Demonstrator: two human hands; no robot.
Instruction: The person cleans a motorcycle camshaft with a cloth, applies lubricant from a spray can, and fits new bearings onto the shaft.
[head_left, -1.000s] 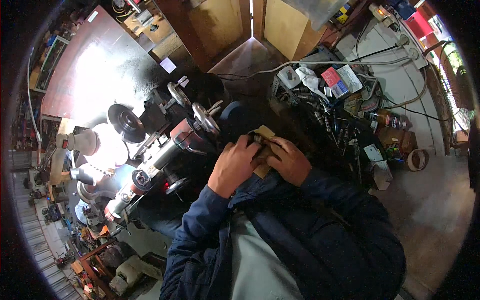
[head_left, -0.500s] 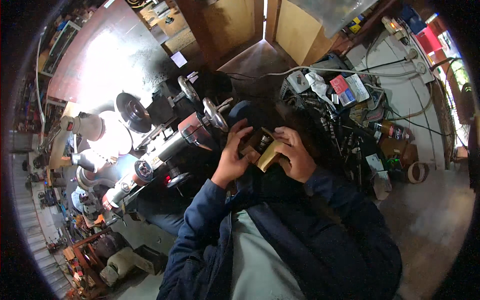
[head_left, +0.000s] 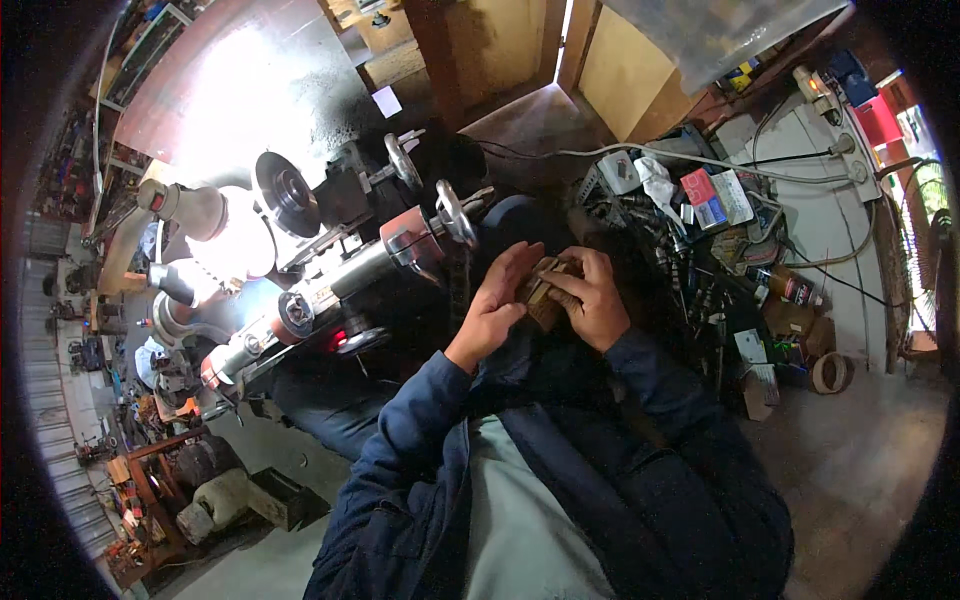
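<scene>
A small brown cardboard box (head_left: 545, 309) is held in front of my lap between both hands. My left hand (head_left: 490, 312) grips its left side, with the thumb against the near part and the fingers along the far part. Over the top and right side my right hand (head_left: 598, 305) is closed, its thumb and index finger on the flap. The flap lies mostly over the opening, and what is inside cannot be seen now.
To the left stands a grinding machine with a dark round wheel (head_left: 287, 193), a handwheel (head_left: 456, 214) and a bright lamp. On the right, drill bits and metal tools (head_left: 690, 270) lie heaped beside a red and blue box (head_left: 704, 198). A cable (head_left: 700, 152) runs across the back.
The box's raised flap has come down over the opening, hiding the dark coiled metal part seen inside before. My hands have drawn closer together. The whole view has shifted slightly.
</scene>
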